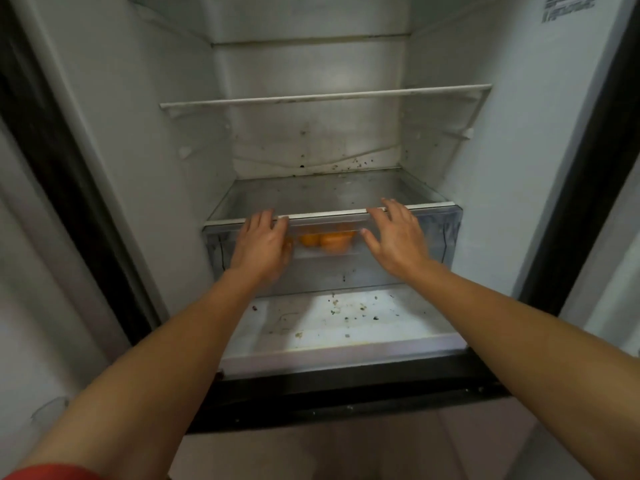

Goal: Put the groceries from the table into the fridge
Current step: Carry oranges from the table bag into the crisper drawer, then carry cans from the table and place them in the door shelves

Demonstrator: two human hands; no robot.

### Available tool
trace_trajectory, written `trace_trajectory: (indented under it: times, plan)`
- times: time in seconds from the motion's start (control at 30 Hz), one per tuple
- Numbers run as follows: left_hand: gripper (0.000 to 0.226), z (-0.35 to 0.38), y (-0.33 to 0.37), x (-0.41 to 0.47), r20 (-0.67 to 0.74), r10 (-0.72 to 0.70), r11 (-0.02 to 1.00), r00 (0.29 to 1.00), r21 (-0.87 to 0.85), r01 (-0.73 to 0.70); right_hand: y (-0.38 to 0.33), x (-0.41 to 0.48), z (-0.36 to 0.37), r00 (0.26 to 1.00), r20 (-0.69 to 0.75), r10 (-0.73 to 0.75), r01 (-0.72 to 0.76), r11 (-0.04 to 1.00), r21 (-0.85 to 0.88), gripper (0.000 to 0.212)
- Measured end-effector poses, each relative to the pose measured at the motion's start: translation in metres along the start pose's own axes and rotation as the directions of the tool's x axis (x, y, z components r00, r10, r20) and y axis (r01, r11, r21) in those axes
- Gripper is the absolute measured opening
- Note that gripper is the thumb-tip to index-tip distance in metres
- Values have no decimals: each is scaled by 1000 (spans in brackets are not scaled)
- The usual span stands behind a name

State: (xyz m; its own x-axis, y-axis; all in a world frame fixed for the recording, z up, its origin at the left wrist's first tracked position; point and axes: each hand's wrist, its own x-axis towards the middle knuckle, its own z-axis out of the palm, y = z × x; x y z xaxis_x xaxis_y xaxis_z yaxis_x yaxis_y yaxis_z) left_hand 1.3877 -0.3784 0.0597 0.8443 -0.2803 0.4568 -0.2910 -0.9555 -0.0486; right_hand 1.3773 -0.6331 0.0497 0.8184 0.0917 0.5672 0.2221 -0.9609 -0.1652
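The fridge stands open in front of me. Its clear crisper drawer [443, 237] sits under the lowest glass shelf [329, 192]. Orange fruits [325, 239] show through the drawer's front. My left hand [261, 242] lies flat against the drawer front on the left, fingers over the top rim. My right hand [396, 237] presses flat on the right side of the drawer front, fingers spread and reaching the shelf edge. Neither hand holds anything.
A higher glass shelf [325, 97] spans the fridge with nothing on it. The fridge floor [332, 323] below the drawer is white and strewn with crumbs. A dark door frame [69, 202] runs down the left; another dark edge [588, 202] is on the right.
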Motion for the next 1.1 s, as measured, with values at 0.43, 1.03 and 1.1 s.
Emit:
trace_trajectory:
  times: [0.43,1.03,1.1]
  plan:
    - [28,-51,55,-211,89,-201,979,975,21,200,-77,-123,-17,894,221,-390,360,919,162,38]
    - [33,-220,96,-713,197,-856,514,477,416,750,-356,-455,-96,299,155,-942,796,336,503,38]
    - [32,-249,101,-769,153,-894,444,421,420,791,-396,-494,-116,250,117,-961,805,273,526,38]
